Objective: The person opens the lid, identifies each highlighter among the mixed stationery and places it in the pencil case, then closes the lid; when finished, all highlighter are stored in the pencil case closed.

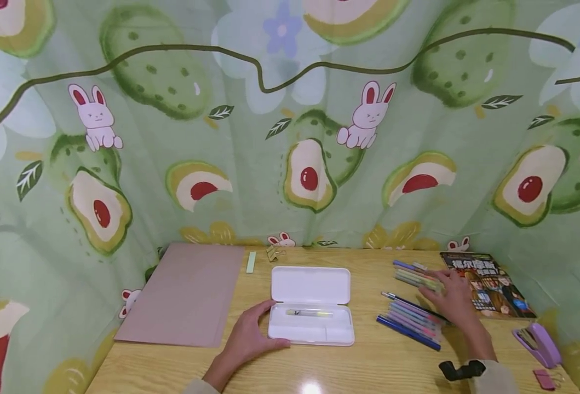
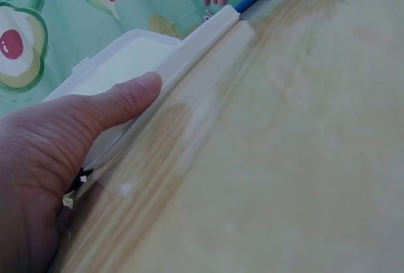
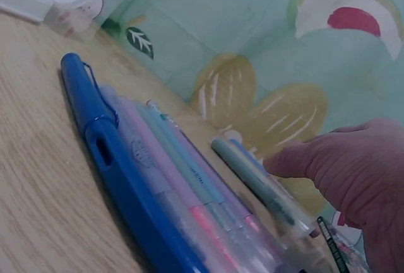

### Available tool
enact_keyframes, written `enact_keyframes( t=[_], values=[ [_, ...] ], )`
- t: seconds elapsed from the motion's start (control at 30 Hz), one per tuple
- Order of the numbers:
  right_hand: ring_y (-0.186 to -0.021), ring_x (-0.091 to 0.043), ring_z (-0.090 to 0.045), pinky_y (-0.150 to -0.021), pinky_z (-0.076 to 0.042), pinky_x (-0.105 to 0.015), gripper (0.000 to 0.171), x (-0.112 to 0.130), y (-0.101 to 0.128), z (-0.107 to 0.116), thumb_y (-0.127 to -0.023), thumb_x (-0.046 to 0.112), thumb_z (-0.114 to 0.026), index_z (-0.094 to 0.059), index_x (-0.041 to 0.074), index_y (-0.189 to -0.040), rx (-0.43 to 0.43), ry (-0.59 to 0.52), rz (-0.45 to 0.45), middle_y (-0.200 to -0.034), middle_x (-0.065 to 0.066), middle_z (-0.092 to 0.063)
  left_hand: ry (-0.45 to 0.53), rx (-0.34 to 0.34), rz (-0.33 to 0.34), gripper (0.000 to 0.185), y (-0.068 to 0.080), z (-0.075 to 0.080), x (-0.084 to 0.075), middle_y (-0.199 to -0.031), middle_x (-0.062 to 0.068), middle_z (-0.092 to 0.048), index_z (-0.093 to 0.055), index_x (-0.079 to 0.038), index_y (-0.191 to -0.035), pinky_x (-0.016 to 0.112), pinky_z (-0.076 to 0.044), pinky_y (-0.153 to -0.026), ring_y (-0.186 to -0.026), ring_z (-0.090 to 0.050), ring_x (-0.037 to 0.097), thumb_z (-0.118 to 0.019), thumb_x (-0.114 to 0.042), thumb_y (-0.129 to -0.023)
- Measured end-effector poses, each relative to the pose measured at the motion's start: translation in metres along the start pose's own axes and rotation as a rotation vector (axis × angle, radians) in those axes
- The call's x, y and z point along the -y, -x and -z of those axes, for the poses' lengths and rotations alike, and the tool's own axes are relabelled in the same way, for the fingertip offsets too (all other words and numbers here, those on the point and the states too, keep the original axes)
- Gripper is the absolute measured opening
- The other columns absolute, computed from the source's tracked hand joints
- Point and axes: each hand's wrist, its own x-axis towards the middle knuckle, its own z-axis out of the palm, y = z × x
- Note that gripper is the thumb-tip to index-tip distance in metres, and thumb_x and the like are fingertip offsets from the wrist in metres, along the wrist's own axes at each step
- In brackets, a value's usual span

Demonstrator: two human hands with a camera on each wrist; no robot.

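A white pencil case (image 1: 311,284) lies with its lid raised back, and one yellow-tinted highlighter (image 1: 309,313) rests inside its long compartment. My left hand (image 1: 250,336) holds the case's left end, thumb along the front edge and fingers toward the back corner. In the left wrist view, the thumb (image 2: 136,96) presses the case's wall. To the right, my right hand (image 1: 452,295) hovers over a small group of highlighters (image 1: 410,275), thumb and fingers apart; whether it touches them is unclear. Nearer me lie a row of pastel pens (image 1: 413,317) and a blue fountain pen (image 1: 408,332).
A large mauve sheet (image 1: 186,295) covers the table's left. Behind the case sit a green strip (image 1: 251,262) and a binder clip (image 1: 273,253). At right are a comic-style book (image 1: 492,290), a purple stapler (image 1: 541,343) and a pink clip (image 1: 544,378). A patterned curtain (image 1: 250,180) hangs behind.
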Motion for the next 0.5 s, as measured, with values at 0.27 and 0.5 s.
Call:
enact_keyframes(
  t=[0.27, 0.5],
  values=[
    [-0.103, -0.054, -0.042, -0.087, -0.026, -0.071, 0.020, -0.008, 0.001, -0.009, -0.089, 0.010, -0.082, -0.073, 0.002, -0.105, 0.054, 0.088, -0.046, -0.114, -0.034, -0.051, 0.009, -0.005, 0.014, 0.101, 0.003, -0.001, 0.001, -0.142, -0.005, -0.064, -0.061, -0.025, -0.144, 0.051, -0.050, -0.107, -0.132, -0.059, 0.022, -0.087, -0.077, -0.061],
    [-0.102, -0.051, -0.039, -0.088, -0.026, -0.069, 0.020, -0.012, 0.005, -0.011, -0.092, 0.012, -0.080, -0.072, 0.002, -0.108, 0.061, 0.092, -0.092, -0.117, -0.035, -0.052, 0.008, -0.011, -0.001, 0.100, 0.001, -0.001, 0.002, -0.141, -0.007, -0.064, -0.061, -0.027, -0.143, 0.051, -0.050, -0.107, -0.132, -0.059, 0.021, -0.087, -0.078, -0.061]
  ],
)
